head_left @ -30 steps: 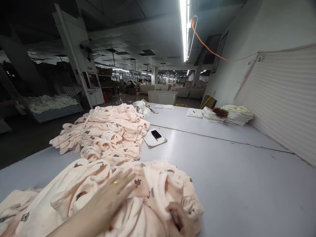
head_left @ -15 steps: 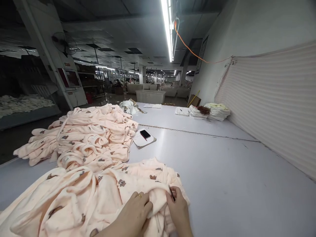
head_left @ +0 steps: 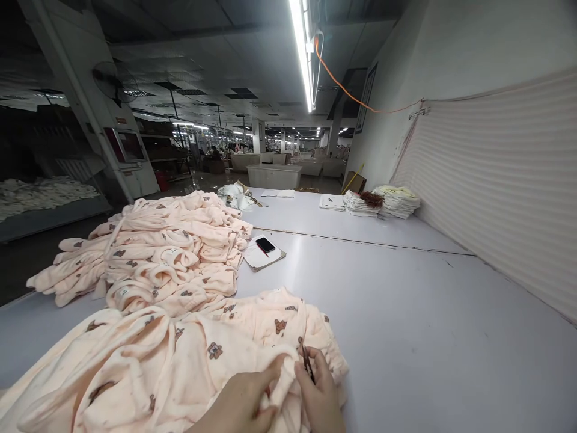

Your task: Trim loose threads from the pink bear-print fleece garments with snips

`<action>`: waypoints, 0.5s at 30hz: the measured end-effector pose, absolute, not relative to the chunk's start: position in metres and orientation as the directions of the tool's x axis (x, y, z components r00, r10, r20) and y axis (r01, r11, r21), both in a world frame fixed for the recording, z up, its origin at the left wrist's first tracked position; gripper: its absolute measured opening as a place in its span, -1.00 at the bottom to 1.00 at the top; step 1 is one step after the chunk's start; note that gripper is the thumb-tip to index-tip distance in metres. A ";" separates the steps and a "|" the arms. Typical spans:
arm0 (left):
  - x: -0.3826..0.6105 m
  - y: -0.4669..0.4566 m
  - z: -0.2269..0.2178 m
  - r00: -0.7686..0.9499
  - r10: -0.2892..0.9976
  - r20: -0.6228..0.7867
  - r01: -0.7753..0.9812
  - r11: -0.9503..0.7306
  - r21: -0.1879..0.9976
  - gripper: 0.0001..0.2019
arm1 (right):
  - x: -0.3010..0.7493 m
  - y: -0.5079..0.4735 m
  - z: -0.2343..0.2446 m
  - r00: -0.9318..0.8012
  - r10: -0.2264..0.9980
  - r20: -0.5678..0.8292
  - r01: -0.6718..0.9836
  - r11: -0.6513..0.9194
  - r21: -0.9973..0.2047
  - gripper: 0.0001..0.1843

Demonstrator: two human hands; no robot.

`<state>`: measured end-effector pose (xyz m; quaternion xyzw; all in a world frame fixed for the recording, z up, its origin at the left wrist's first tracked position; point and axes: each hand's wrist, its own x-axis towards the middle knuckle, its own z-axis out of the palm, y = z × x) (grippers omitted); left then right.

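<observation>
A peach fleece garment (head_left: pixel 171 367) with small bear prints lies bunched on the white table (head_left: pixel 406 337) right in front of me. My left hand (head_left: pixel 243 403) pinches a fold of its edge at the bottom of the view. My right hand (head_left: pixel 318 394) is beside it, fingers closed around small thread snips (head_left: pixel 307 362) whose tip points at the pinched fabric. Both hands touch the garment.
A pile of the same peach garments (head_left: pixel 157 252) sits farther back on the left. A clipboard with a black phone (head_left: pixel 265 245) lies beside it. Folded white stacks (head_left: pixel 387 203) sit far right near the striped wall. Dark factory floor lies off the table's left edge.
My left hand went from lying flat on the garment to pinching its edge. My right hand came up with the snips and moved against the fold. The view swung right.
</observation>
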<state>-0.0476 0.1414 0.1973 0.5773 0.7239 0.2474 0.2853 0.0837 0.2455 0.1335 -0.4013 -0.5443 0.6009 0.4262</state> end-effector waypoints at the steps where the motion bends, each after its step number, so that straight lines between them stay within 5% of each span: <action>1: -0.053 0.139 0.197 -0.198 0.967 -0.163 0.559 0.248 0.792 -0.68 | 0.083 0.243 0.133 -0.322 0.947 0.005 -0.037 -0.007 -0.999 -0.64; 3: -0.064 0.134 0.194 -0.259 0.921 -0.289 0.177 0.340 0.924 -0.80 | 0.082 0.239 0.134 -0.370 0.929 0.030 -0.004 0.031 -1.000 -0.65; 7: -0.080 0.122 0.189 -0.239 0.835 -0.496 -0.291 0.426 0.857 -0.81 | 0.081 0.230 0.139 -0.494 0.863 0.110 -0.046 0.100 -0.994 -0.71; 12: -0.086 0.098 0.191 -0.196 0.817 -0.542 -0.510 0.387 0.768 -0.75 | 0.073 0.220 0.136 -0.573 0.812 0.113 0.063 0.181 -0.982 -0.67; 15: -0.102 0.057 0.194 -0.217 0.797 -0.564 -0.310 0.491 0.814 -0.80 | 0.072 0.224 0.131 -0.582 0.808 0.095 0.161 0.228 -0.960 -0.69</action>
